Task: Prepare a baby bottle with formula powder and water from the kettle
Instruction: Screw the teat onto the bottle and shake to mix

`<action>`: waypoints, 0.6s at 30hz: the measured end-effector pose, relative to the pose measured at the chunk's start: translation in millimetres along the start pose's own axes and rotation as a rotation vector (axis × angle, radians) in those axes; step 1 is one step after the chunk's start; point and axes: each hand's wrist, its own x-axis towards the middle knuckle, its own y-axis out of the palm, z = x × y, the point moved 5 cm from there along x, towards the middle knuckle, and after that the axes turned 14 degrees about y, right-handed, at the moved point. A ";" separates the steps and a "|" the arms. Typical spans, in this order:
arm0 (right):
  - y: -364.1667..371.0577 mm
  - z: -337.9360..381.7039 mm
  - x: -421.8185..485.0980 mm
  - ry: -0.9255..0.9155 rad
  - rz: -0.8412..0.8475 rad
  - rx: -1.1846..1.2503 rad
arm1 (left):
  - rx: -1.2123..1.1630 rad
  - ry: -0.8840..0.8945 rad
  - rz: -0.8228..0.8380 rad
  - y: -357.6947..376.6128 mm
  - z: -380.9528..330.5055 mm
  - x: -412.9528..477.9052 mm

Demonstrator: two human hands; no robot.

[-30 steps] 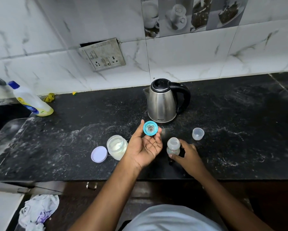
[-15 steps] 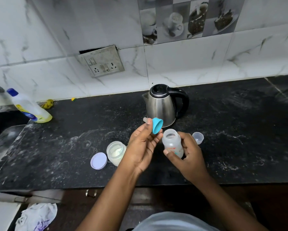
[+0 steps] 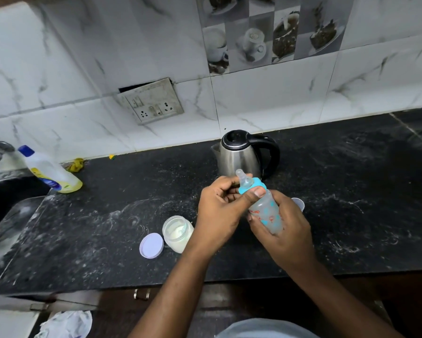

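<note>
I hold the clear baby bottle (image 3: 266, 212) tilted above the black counter, with my right hand (image 3: 284, 230) wrapped round its lower body. The blue nipple ring (image 3: 251, 185) with its clear teat sits on the bottle's neck, and my left hand (image 3: 221, 211) grips that ring with thumb and fingers. The steel kettle (image 3: 239, 156) with a black handle stands just behind my hands, lid shut. An open jar of formula powder (image 3: 177, 232) stands left of my left wrist, its lilac lid (image 3: 151, 245) lying beside it.
A small clear cap (image 3: 299, 203) peeks out behind my right hand. A dish-soap bottle (image 3: 50, 173) leans at the far left by the sink (image 3: 2, 206) and tap. A wall socket plate (image 3: 154, 102) hangs above. Counter's front edge (image 3: 132, 285) runs below my forearms.
My right hand lifted the bottle off the counter and tilted it. My left hand turned the blue nipple ring over and set it on the bottle's neck.
</note>
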 end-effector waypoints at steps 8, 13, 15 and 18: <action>5.8 -3.7 0.5 0.254 0.256 0.559 | 0.011 -0.101 0.299 -4.9 -12.1 11.7; 5.0 1.7 1.1 0.249 0.276 0.560 | -0.310 -0.234 0.399 1.9 -14.1 8.9; 3.3 5.1 0.7 0.215 0.241 0.496 | -0.373 -0.262 0.302 9.0 -13.2 6.5; 2.3 8.1 -0.4 0.211 0.213 0.516 | -0.162 -0.183 0.120 12.1 -4.1 5.5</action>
